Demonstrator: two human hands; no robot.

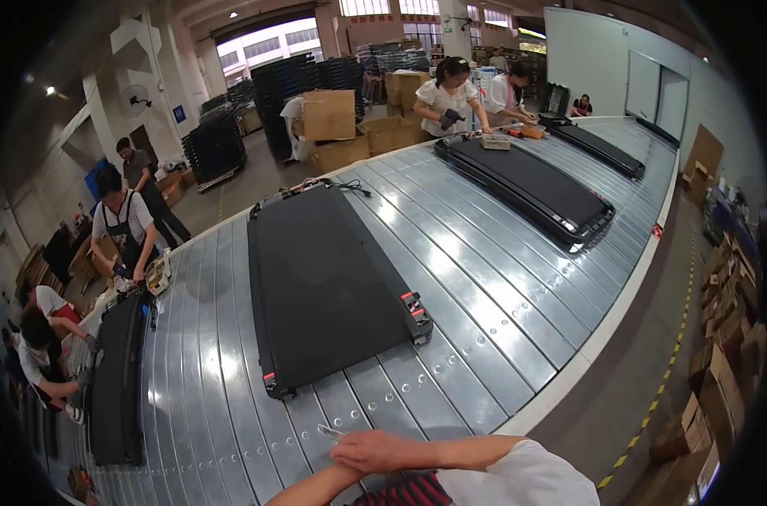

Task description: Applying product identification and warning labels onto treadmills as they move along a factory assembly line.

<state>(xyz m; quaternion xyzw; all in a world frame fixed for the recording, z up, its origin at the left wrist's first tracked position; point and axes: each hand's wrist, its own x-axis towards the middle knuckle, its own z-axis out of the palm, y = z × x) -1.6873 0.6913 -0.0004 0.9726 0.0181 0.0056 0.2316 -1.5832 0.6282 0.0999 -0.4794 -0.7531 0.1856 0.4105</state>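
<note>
My right hand (373,452) lies across my left forearm near the wrist, with its fingers curled closed. A thin whitish strip (331,432) sticks out beside the knuckles; its kind is too small to tell, and so is which hand holds it. My left hand is hidden behind the right one, and only the left forearm shows. Beyond my hands, apart from them, a black treadmill deck (324,287) lies flat on the slatted metal conveyor (451,337). Red-marked corner pieces (414,314) sit at its near end, and a black power cord (349,187) trails off its far end.
More treadmill decks lie on the conveyor at the left (118,379) and far right (535,185). Several people work along the far side, one with a power drill (449,119). Cardboard boxes (716,371) line the right aisle; stacked black parts (295,101) stand behind.
</note>
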